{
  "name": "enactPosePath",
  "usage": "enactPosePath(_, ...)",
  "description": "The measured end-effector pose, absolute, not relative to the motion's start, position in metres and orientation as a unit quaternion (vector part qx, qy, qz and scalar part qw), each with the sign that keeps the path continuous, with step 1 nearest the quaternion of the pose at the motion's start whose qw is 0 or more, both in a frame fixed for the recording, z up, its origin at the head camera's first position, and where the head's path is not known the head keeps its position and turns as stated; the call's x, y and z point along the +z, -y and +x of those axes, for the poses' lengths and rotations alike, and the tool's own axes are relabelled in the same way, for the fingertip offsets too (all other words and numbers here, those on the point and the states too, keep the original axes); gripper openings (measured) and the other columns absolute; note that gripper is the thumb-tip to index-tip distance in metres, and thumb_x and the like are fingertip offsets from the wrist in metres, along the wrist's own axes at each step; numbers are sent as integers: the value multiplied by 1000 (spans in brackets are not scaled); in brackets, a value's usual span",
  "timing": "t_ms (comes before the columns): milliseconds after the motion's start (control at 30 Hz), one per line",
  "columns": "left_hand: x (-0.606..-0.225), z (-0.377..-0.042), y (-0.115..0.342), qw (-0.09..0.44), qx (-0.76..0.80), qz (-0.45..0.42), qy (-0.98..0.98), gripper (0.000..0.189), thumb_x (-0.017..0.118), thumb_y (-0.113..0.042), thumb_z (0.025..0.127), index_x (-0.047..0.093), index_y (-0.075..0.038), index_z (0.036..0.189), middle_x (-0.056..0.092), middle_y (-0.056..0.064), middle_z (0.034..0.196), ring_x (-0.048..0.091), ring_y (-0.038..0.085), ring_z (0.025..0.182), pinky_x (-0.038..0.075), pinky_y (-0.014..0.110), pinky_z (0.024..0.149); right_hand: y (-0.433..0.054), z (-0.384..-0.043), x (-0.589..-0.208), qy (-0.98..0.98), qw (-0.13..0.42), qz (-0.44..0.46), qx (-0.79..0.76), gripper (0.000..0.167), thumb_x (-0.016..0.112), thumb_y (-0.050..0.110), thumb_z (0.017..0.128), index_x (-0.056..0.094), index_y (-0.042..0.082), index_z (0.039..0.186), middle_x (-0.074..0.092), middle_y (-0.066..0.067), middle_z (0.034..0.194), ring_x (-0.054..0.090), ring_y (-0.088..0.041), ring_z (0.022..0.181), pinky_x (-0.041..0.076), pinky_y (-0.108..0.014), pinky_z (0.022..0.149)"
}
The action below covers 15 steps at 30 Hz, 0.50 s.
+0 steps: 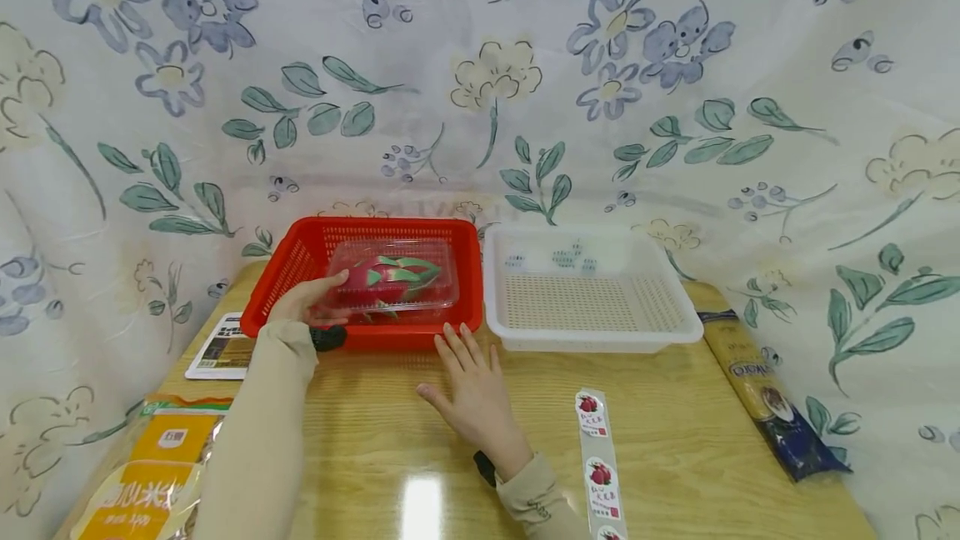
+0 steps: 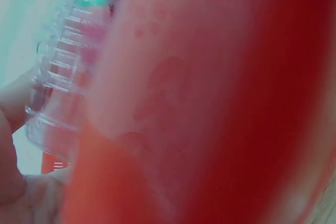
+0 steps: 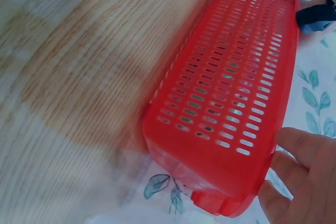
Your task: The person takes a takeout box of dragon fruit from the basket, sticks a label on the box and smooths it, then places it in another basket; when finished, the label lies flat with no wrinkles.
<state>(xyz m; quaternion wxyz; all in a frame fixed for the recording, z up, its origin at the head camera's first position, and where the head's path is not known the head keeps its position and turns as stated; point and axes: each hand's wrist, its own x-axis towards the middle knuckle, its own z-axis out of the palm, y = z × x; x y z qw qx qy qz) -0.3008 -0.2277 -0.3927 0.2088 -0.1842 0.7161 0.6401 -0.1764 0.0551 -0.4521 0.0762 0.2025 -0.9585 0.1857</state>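
Note:
In the head view a clear plastic box (image 1: pixel 446 280) with a pink-and-green dragon fruit (image 1: pixel 393 273) inside lies in the red basket (image 1: pixel 397 342). My left hand (image 1: pixel 302 300) reaches over the basket's left front and grips the box's left end, thumb on top. The left wrist view shows the box's ribbed side (image 2: pixel 60 72) beside the hand (image 2: pixel 13 166), with the blurred red basket wall filling much of it. My right hand (image 1: pixel 477 394) lays its extended fingers against the basket's front rim near the right corner; those fingertips also show at the rim in the right wrist view.
A white basket (image 1: pixel 600 340) stands right of the red one. A strip of dragon-fruit stickers (image 1: pixel 600 473) lies on the wooden table (image 1: pixel 360 440). A long yellow-and-blue packet (image 1: pixel 772 394) is at the right, a yellow bag (image 1: pixel 150 473) and a flat printed item (image 1: pixel 221 348) at the left. A floral curtain (image 1: pixel 480 107) hangs behind.

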Motion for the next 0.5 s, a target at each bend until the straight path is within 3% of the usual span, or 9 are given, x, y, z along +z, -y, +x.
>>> enactPosePath(200, -396, -302, 227, 179, 678, -192, -687, 79, 53, -46, 96, 16, -5, 153, 26, 20, 157, 69, 11, 69, 60, 28, 77, -54, -176, -451, 961, 72, 202, 177, 72, 42, 60, 95, 30, 19, 153, 21, 3, 162, 15, -22, 152, 23, -63, 116)
enactPosePath(333, -397, -300, 229, 159, 688, -196, -681, 72, 52, -42, 97, 20, -5, 151, 33, 19, 153, 69, 11, 65, 60, 28, 75, -54, -176, -450, 961, 72, 202, 173, 73, 41, 61, 95, 29, 19, 153, 21, 3, 163, 14, -21, 152, 23, -62, 115)
enactPosePath(500, -398, -298, 230, 141, 691, -192, -683, 63, 53, -39, 98, 30, -4, 144, 46, 15, 134, 69, 12, 63, 60, 27, 70, -53, -176, -449, 963, 71, 199, 169, 72, 43, 59, 95, 28, 18, 154, 21, 2, 162, 15, -22, 151, 24, -63, 115)
